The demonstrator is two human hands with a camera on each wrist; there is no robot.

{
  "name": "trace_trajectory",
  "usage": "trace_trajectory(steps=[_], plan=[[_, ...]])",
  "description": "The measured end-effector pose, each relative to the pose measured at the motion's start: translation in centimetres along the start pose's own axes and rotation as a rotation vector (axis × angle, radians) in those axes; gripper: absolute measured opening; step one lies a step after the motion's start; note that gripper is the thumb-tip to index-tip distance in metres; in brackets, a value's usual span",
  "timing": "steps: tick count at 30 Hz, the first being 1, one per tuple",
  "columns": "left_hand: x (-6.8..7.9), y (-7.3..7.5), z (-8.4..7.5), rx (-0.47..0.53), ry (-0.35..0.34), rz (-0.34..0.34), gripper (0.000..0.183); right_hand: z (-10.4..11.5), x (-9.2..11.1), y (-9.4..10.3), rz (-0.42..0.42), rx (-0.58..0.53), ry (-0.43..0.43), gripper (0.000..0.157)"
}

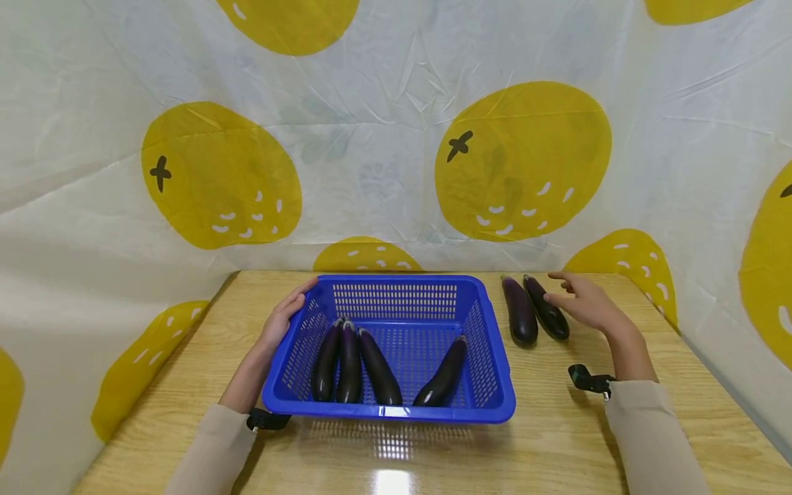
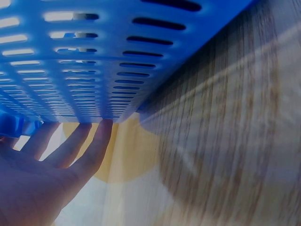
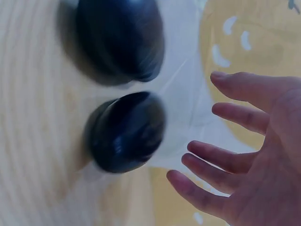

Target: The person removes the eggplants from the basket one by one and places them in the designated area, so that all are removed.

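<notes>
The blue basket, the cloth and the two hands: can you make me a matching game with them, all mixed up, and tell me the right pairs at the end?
Things:
1. Basket
2. Left hand
3. Right hand
4. Cloth

Matches:
A. near two eggplants, holding nothing
B. white, with big yellow shapes
C. blue, with lots of little holes
D. touching the basket's side

Right pairs: 1-C, 2-D, 3-A, 4-B
</notes>
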State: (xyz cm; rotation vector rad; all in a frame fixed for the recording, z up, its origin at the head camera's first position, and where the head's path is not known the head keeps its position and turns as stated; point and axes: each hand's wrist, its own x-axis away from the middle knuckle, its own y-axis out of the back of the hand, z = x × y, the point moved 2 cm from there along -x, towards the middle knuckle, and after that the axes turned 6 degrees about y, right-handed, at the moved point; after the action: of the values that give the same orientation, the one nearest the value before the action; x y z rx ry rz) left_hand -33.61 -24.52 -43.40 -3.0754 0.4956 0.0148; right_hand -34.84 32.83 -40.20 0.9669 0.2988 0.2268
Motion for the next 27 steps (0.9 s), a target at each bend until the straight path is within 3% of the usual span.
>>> trace_trajectory(steps=[7, 14, 22, 27], plan=[[0.0, 0.1, 0.0, -0.013, 0.0, -0.005, 0.054, 3.3, -0.2, 1.2, -0.048, -0.018, 0.065, 0.063], [-0.1, 0.0, 0.0, -0.001, 0.005, -0.002, 0.054, 8.1, -0.1, 1.7, -0.086, -0.05, 0.165, 0.061], [0.0, 0.0, -0.2, 0.007, 0.003, 0.003, 0.054, 13.4, 0.1, 0.6, -0.093, -0.075, 0.339, 0.052], [0.0, 0.0, -0.2, 0.003, 0.001, 0.001, 0.054, 15.6, 0.1, -1.0, -0.017, -0.135, 0.424, 0.047]])
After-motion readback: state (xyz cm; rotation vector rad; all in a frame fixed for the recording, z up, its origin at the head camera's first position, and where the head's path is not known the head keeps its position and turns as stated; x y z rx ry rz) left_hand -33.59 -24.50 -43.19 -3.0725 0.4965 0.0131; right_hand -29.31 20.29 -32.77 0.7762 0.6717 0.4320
